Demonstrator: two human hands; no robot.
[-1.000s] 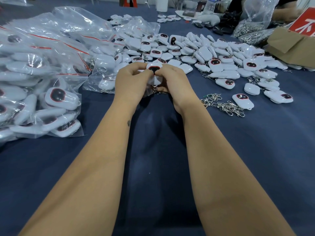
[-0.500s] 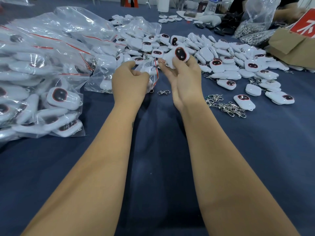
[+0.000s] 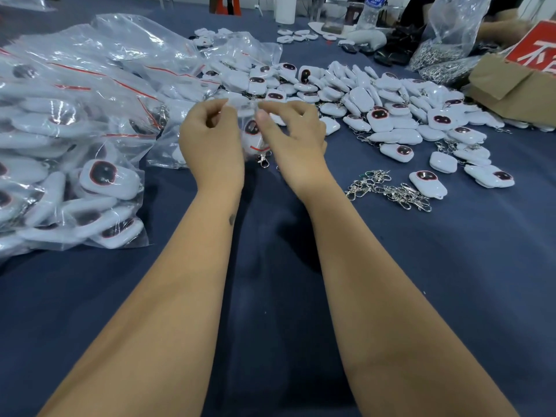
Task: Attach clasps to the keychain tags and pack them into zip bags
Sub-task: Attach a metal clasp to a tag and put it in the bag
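Note:
My left hand (image 3: pixel 212 136) and my right hand (image 3: pixel 293 133) pinch the top edge of a small clear zip bag (image 3: pixel 245 111) held above the dark blue cloth. Inside the bag hangs a white keychain tag (image 3: pixel 252 135) with a dark oval face. Its silver clasp (image 3: pixel 264 160) shows at the bag's bottom between my wrists. A pile of loose white tags (image 3: pixel 376 103) lies behind and to the right. A heap of loose silver clasps (image 3: pixel 388 191) rests right of my right wrist.
Packed zip bags of tags (image 3: pixel 75 139) are stacked on the left. A brown cardboard box (image 3: pixel 511 85) with a red sign stands far right. Behind it are clear bags of metal clasps (image 3: pixel 442 49), a water bottle (image 3: pixel 370 10) and another person's arm.
The tag that my right hand held up in the air is now inside the zip bag. Both hands have come to the bag's top edge.

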